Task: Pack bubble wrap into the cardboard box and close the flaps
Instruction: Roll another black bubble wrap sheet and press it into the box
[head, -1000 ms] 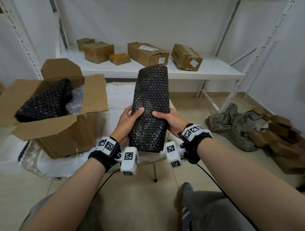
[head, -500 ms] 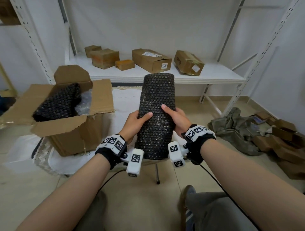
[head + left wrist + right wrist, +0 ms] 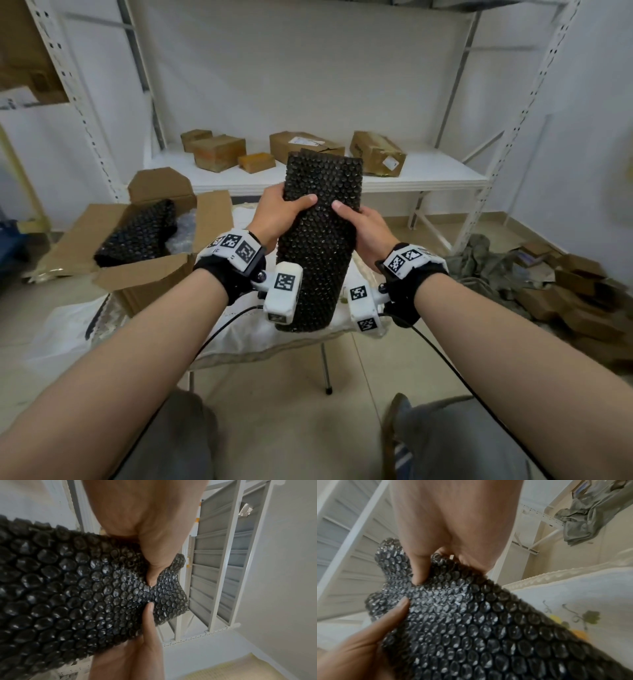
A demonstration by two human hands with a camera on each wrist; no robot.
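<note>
**1 roll packed, 1 in hand, flaps wide open**

The cardboard box (image 3: pixel 137 274) sits open at left, all flaps splayed, 1 black bubble wrap roll (image 3: pixel 137 236) already inside. Centre stage, the second roll (image 3: pixel 318 240) stands upright over the cloth-covered table (image 3: pixel 239 335), left hand (image 3: pixel 277 216) and right hand (image 3: pixel 366 229) clamping its sides, thumbs pressing in front. Loading and closing remain.

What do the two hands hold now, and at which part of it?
Both hold the black bubble wrap roll: left hand on its left edge, right hand on its right edge, both in the upper half.
</note>
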